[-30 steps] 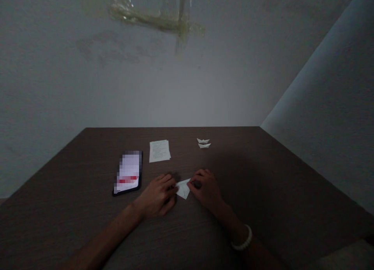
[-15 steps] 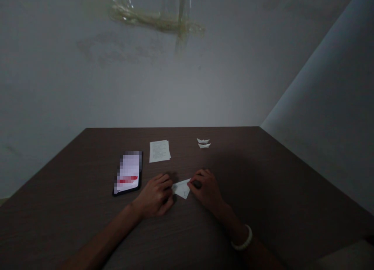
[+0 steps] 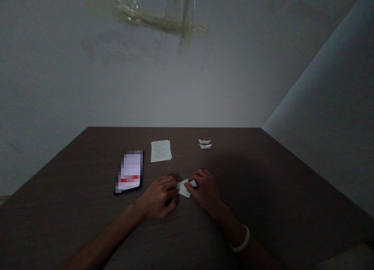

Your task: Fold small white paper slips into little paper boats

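Note:
A small folded piece of white paper [image 3: 184, 189] lies on the table between my two hands, its lower edge coming to a point. My left hand [image 3: 160, 195] is closed at the paper's left end, with the fingers curled and the fingertips partly hidden. From the right, my right hand [image 3: 204, 187] has thumb and index finger on the paper's other end. Part of the paper shows in the gap between that thumb and finger. A pale beaded bracelet [image 3: 242, 239] circles my right wrist.
Two small folded paper boats [image 3: 205, 143] sit toward the back of the brown table [image 3: 117, 135]. A stack of printed paper sheets [image 3: 161, 150] lies left of them. Nearer on the left is a phone [image 3: 130, 172] with its screen lit. A wall [image 3: 222, 87] rises behind.
My right thumb has slid inward over the paper, and more of the paper now shows between thumb and index finger. My left hand keeps its place at the left end. The view has shifted slightly.

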`<action>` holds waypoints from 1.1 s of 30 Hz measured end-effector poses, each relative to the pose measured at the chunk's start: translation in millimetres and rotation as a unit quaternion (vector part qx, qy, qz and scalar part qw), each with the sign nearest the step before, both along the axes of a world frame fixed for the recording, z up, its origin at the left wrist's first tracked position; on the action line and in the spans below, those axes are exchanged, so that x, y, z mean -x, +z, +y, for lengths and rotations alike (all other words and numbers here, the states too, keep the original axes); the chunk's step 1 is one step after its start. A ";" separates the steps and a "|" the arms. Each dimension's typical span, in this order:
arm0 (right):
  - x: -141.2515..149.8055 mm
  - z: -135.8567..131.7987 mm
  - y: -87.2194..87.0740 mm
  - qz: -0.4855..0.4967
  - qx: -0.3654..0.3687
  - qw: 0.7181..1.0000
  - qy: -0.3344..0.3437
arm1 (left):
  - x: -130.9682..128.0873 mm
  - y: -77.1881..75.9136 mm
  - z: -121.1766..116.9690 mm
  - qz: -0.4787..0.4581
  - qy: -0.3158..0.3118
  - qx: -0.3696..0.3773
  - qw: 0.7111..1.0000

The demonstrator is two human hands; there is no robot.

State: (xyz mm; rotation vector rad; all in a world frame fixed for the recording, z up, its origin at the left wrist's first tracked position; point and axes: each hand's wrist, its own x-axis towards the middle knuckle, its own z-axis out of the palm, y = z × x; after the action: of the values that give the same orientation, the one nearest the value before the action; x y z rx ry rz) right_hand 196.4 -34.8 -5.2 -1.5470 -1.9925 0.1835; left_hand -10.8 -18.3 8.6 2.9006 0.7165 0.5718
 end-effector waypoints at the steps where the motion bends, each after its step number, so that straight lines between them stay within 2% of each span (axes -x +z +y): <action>1: -0.9 0.6 0.3 0.002 0.004 1.000 0.001 | 0.3 -0.2 0.7 -0.007 -0.001 0.011 1.000; 8: -8.8 5.7 0.6 0.005 0.006 1.000 0.003 | 0.7 2.5 2.2 -0.042 0.018 0.023 0.999; 13: -10.5 7.5 -0.4 -0.009 -0.004 1.000 0.002 | -0.2 3.4 2.0 -0.021 0.004 0.031 0.999; 23: -2.3 1.5 2.0 -0.017 -0.009 1.000 0.012 | -3.0 6.2 0.6 -0.025 -0.013 0.027 0.999; 33: 4.7 1.0 0.6 -0.021 -0.008 1.000 -0.012 | -2.3 5.4 1.5 -0.044 -0.013 0.035 0.998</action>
State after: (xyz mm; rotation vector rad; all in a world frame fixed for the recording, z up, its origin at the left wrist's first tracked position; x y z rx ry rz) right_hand 191.8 -33.8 -4.6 -1.5764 -2.0022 0.1249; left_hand -8.6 -16.8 14.0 2.7973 0.6731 0.6534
